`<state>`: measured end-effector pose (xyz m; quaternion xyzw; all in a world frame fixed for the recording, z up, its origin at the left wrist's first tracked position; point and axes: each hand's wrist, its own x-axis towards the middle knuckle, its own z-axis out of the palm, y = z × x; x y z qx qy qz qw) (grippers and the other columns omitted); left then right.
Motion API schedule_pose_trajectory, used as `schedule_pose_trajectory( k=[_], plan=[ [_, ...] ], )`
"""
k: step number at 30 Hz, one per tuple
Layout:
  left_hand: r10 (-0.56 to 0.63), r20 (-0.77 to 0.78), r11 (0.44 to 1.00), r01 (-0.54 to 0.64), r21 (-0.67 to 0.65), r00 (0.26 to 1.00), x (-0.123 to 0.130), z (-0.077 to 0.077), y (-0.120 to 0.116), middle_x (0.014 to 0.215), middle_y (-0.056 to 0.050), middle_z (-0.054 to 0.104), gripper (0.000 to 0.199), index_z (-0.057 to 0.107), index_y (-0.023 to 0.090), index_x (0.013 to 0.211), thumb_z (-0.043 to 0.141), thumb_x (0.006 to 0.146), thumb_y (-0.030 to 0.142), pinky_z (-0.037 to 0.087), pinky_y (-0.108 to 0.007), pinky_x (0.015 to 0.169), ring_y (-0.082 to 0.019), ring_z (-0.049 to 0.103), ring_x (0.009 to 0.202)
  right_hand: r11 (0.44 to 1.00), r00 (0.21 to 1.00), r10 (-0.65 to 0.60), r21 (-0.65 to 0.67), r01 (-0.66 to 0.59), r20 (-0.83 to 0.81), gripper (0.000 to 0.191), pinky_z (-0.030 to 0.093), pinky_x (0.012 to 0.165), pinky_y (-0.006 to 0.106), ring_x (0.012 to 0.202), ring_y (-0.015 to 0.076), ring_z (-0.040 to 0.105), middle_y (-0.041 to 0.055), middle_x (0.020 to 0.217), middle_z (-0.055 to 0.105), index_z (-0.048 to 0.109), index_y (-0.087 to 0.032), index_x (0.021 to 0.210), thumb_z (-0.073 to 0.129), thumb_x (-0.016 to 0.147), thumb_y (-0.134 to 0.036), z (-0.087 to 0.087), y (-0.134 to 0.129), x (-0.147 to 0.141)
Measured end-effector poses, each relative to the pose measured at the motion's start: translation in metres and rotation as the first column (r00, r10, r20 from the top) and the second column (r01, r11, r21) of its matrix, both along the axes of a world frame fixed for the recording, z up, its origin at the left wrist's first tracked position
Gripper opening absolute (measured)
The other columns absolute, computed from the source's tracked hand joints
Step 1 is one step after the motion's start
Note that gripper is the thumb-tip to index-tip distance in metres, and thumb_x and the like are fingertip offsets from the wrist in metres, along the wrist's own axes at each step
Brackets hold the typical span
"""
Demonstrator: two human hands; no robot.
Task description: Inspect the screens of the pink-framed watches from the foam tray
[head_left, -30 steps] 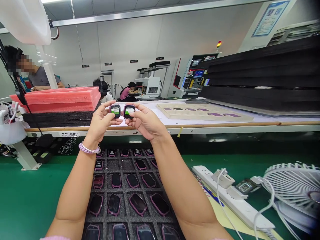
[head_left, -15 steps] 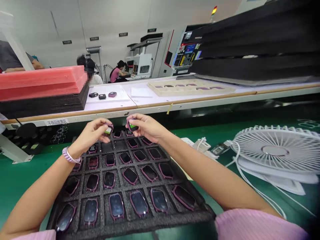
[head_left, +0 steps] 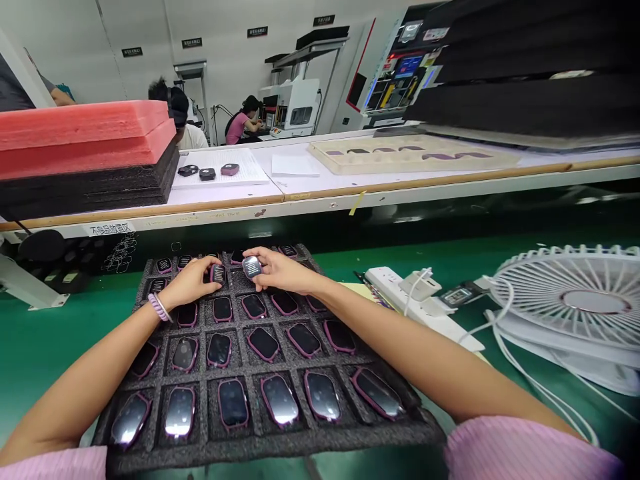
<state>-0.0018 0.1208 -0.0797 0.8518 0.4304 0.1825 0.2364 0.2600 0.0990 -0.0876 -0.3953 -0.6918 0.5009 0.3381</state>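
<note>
My left hand (head_left: 193, 282) pinches a purple-rimmed smartwatch case (head_left: 218, 274), whose dark screen shows pale lines. It is low over the far rows of a black foam tray (head_left: 200, 437). Just to the right, my right hand (head_left: 283, 272) grips a second watch case (head_left: 252, 267) between thumb and fingers, tilted so its shiny screen faces me. Neither case has a strap. Several more purple-rimmed watch cases, such as one at the front (head_left: 233, 403), lie screen up in the tray's compartments. My hands cover part of the far rows.
On the right stand a white fan (head_left: 595, 300) with cables and a white power strip (head_left: 425, 307). A shelf (head_left: 225, 220) crosses behind the tray, bearing red foam blocks (head_left: 85, 137), three small watch cases, a beige tray (head_left: 345, 163) and stacked black foam. People sit farther back.
Both hands have come down nearer the tray with their watch cases. The cases have turned: green and white patches showed before, now dark screens with pale lines. The view has shifted slightly.
</note>
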Motion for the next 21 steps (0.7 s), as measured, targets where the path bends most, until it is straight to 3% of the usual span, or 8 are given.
schedule_pose_trajectory(
  k=[3, 5, 8, 11, 13, 16, 19, 21],
  plan=[
    [0.02, -0.091, 0.999, -0.015, 0.046, 0.996, -0.003, 0.0, 0.001, 0.118, -0.011, 0.059, 0.048, 0.065, 0.021, 0.121, 0.075, 0.076, 0.035, 0.039, -0.052, 0.108, -0.033, 0.05, 0.116, 0.931, 0.949, -0.075, 0.362, -0.043, 0.305, 0.046, 0.055, 0.085, 0.038, 0.087, 0.0225, 0.064, 0.0093, 0.11, 0.057, 0.061, -0.015, 0.123, 0.073, 0.078, -0.013, -0.007, 0.007, -0.011],
    [0.017, -0.164, 0.999, -0.009, 0.054, 0.986, -0.005, 0.004, 0.0, 0.117, -0.012, 0.057, 0.053, 0.066, 0.023, 0.125, 0.075, 0.077, 0.045, 0.038, -0.052, 0.107, -0.034, 0.048, 0.114, 0.879, 0.894, -0.118, 0.465, -0.108, 0.431, 0.047, 0.048, 0.101, 0.044, 0.111, 0.0298, 0.059, 0.0139, 0.12, 0.052, 0.066, -0.013, 0.122, 0.082, 0.078, -0.019, -0.008, 0.008, -0.015],
    [-0.006, -0.28, 0.996, 0.03, 0.08, 0.96, 0.002, 0.02, -0.002, 0.117, -0.013, 0.056, 0.059, 0.065, 0.025, 0.129, 0.07, 0.081, 0.057, 0.039, -0.051, 0.104, -0.035, 0.048, 0.114, 0.856, 0.824, -0.161, 0.493, -0.158, 0.544, 0.049, 0.041, 0.107, 0.049, 0.123, 0.0357, 0.051, 0.0168, 0.127, 0.052, 0.068, -0.014, 0.129, 0.082, 0.085, -0.032, 0.003, 0.007, -0.007],
    [-0.045, -0.31, 0.989, 0.087, 0.122, 0.95, 0.028, 0.035, 0.0, 0.112, -0.012, 0.06, 0.042, 0.07, 0.024, 0.119, 0.063, 0.088, 0.051, 0.039, -0.049, 0.101, -0.034, 0.05, 0.11, 0.827, 0.77, -0.306, 0.557, -0.076, 0.56, 0.03, 0.044, 0.101, 0.04, 0.114, 0.0298, 0.058, 0.0133, 0.121, 0.059, 0.069, -0.017, 0.127, 0.066, 0.099, -0.029, 0.025, 0.005, 0.017],
    [-0.077, -0.315, 0.983, 0.125, 0.135, 0.946, 0.056, 0.038, 0.002, 0.108, -0.011, 0.063, 0.031, 0.074, 0.022, 0.109, 0.059, 0.091, 0.042, 0.039, -0.047, 0.102, -0.033, 0.052, 0.108, 0.843, 0.607, -0.426, 0.537, -0.001, 0.671, 0.023, 0.046, 0.093, 0.036, 0.106, 0.0281, 0.062, 0.0126, 0.113, 0.064, 0.072, -0.016, 0.118, 0.058, 0.103, -0.025, 0.038, 0.004, 0.035],
    [-0.076, -0.316, 0.986, 0.119, 0.117, 0.946, 0.102, 0.03, 0.002, 0.105, -0.014, 0.064, 0.026, 0.074, 0.019, 0.098, 0.057, 0.092, 0.038, 0.041, -0.046, 0.101, -0.034, 0.054, 0.109, 0.881, 0.328, -0.464, 0.468, 0.073, 0.823, 0.022, 0.045, 0.089, 0.044, 0.099, 0.0354, 0.064, 0.0173, 0.1, 0.067, 0.075, -0.012, 0.097, 0.062, 0.102, -0.029, 0.044, -0.002, 0.054],
    [-0.053, -0.291, 0.988, 0.092, 0.124, 0.955, 0.132, 0.016, -0.002, 0.106, -0.02, 0.063, 0.028, 0.071, 0.013, 0.093, 0.062, 0.087, 0.039, 0.044, -0.05, 0.095, -0.039, 0.055, 0.108, 0.892, 0.257, -0.451, 0.442, 0.095, 0.855, 0.025, 0.043, 0.091, 0.049, 0.102, 0.0399, 0.064, 0.0228, 0.103, 0.065, 0.075, -0.009, 0.096, 0.068, 0.099, -0.033, 0.037, -0.015, 0.062],
    [-0.064, -0.24, 0.986, 0.098, 0.133, 0.969, 0.14, 0.009, -0.003, 0.107, -0.019, 0.063, 0.029, 0.068, 0.015, 0.1, 0.063, 0.084, 0.039, 0.044, -0.053, 0.095, -0.039, 0.056, 0.108, 0.896, 0.271, -0.441, 0.435, 0.087, 0.855, 0.025, 0.045, 0.092, 0.045, 0.11, 0.0382, 0.061, 0.0232, 0.114, 0.062, 0.074, -0.01, 0.105, 0.063, 0.103, -0.032, 0.03, -0.023, 0.064]
  ],
)
